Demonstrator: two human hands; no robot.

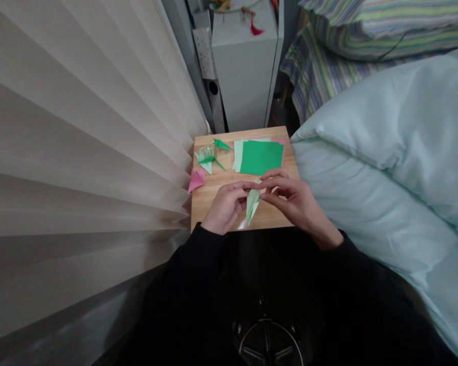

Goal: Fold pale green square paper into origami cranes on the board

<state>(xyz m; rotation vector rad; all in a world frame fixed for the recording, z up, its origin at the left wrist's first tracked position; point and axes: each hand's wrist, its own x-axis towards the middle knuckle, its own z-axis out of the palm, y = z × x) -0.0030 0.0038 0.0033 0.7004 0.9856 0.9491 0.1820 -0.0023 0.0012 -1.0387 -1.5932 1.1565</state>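
Note:
A pale green folded paper piece [252, 204] hangs point-down between both hands, just above the near edge of a small wooden table [278, 218]. My left hand [226, 206] pinches its upper left side with closed fingers. My right hand [292, 198] pinches its top from the right, fingers curled together. Behind the hands lies a stack of paper squares, dark green [261, 157] on top, with pale green and pink sheets peeking out beneath.
Finished folded figures rest at the table's back left: pale and dark green ones [209, 157] and a pink one [197, 179]. A pleated curtain [80, 152] stands left, a light blue duvet [385, 168] right, a white cabinet [244, 66] behind.

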